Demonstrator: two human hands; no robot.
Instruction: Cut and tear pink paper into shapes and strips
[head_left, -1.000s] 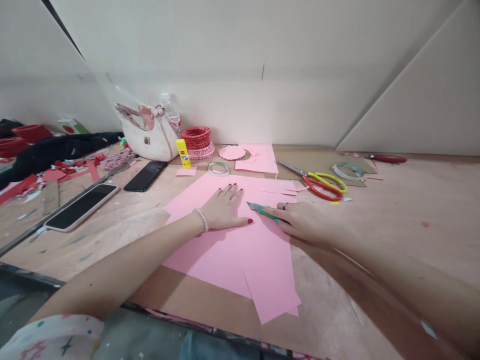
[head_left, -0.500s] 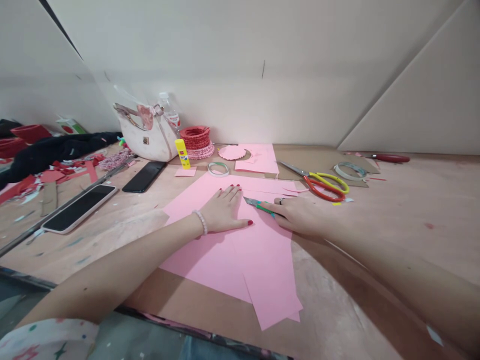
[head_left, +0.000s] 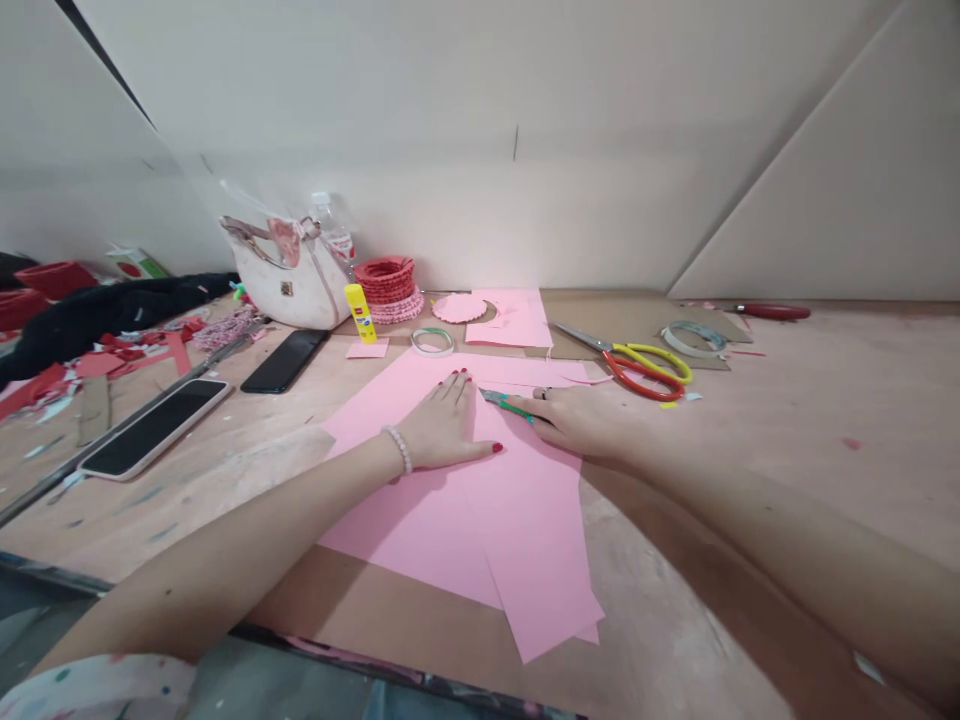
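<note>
Right now we have our left hand (head_left: 442, 425) pressed down on the pink paper (head_left: 405, 525), its fingers stretched forward and its thumb spread well out toward the right, so the hand is spread apart and grips nothing. We wear a beaded bracelet (head_left: 397, 450) on that wrist. Our right hand (head_left: 574, 425) is closed around the green handle of a craft knife (head_left: 510, 404), with the index finger laid along it and a ring (head_left: 545, 393) on one finger. The blade points left, over the paper, and its tip lies just beside the left fingertips; we cannot tell whether it has gone into the sheet. The paper lies flat on the table (head_left: 840, 400) right in front of us, in several overlapping pieces, and at the near end a slanted piece reaches out past the others.

Beyond the paper, we see a roll of tape (head_left: 433, 352) near its far edge, and a yellow glue stick (head_left: 361, 315) stands to the left of that roll. Farther back are a stack of red and pink rings (head_left: 385, 285) and a white handbag (head_left: 292, 290), with a dark phone (head_left: 285, 362) lying in front of the bag. To the right, we have scissors (head_left: 649, 370) with one red and one yellow handle, their blades resting on brown cardboard (head_left: 600, 308).
</note>
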